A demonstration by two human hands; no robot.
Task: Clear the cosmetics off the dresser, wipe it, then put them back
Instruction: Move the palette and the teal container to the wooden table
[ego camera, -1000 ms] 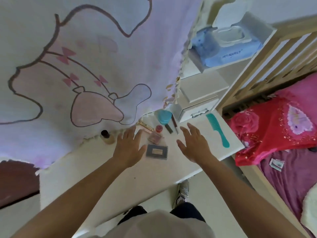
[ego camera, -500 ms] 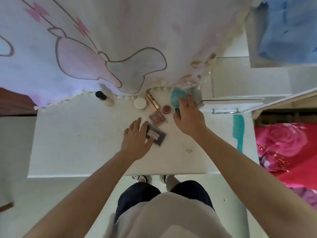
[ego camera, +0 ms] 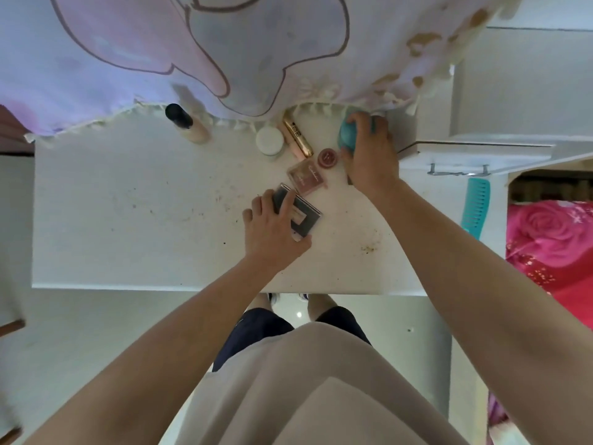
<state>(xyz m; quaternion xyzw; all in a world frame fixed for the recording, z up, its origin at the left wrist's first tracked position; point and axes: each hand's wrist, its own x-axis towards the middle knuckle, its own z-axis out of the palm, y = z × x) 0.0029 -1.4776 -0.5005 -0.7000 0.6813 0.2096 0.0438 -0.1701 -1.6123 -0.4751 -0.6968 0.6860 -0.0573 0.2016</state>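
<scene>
Left hand (ego camera: pixel 272 228): fingers curl over the near-left edge of the dark palette (ego camera: pixel 305 216) and the thumb sits under its near corner, gripping it.
Dark palette: at the middle of the dresser top (ego camera: pixel 128 203); whether it is lifted cannot be told.
Right hand (ego camera: pixel 369 159): fingers wrap round the teal round case (ego camera: pixel 346 136), holding it.
Teal round case: at the back of the dresser, right under the fringe of the cartoon cloth (ego camera: pixel 224 43).
Between the hands: pink blush compact (ego camera: pixel 306 176) and small red pot (ego camera: pixel 328 157), just beside each other.
Back row: gold tube (ego camera: pixel 296 136), white jar (ego camera: pixel 269 141), foundation bottle (ego camera: pixel 187 126) well to the left.
Right edge: teal comb (ego camera: pixel 476 207), near the drawer handle (ego camera: pixel 459 170).
</scene>
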